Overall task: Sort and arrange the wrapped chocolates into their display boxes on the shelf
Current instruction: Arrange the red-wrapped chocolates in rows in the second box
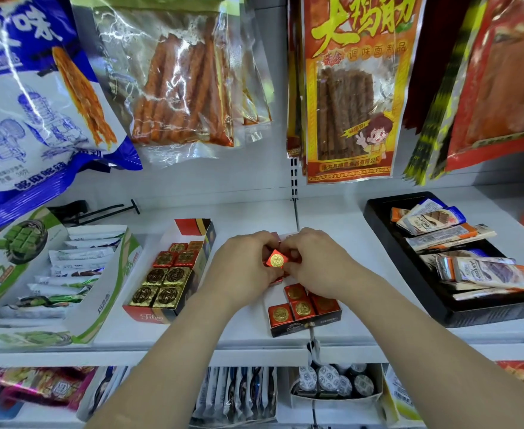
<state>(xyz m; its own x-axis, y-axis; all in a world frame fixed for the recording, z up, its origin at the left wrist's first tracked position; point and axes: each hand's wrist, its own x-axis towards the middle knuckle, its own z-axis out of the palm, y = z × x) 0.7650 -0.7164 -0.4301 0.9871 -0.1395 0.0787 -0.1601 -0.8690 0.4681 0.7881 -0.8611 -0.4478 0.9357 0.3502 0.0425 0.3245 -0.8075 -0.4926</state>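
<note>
Both hands meet mid-shelf: left hand (242,267) and right hand (319,261) pinch one red-wrapped chocolate (276,260) together, above the dark display box (304,328); gold-filled box (167,274) at 9 o'clock.

Glossy foil chocolates (276,260), cardboard box (305,325) (matt)

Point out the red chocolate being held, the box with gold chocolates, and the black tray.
red wrapped chocolate (276,260): head view, on its gold seal.
box with gold chocolates (144,314): head view, on its red front wall.
black tray (409,264): head view, on its left rim.
</note>
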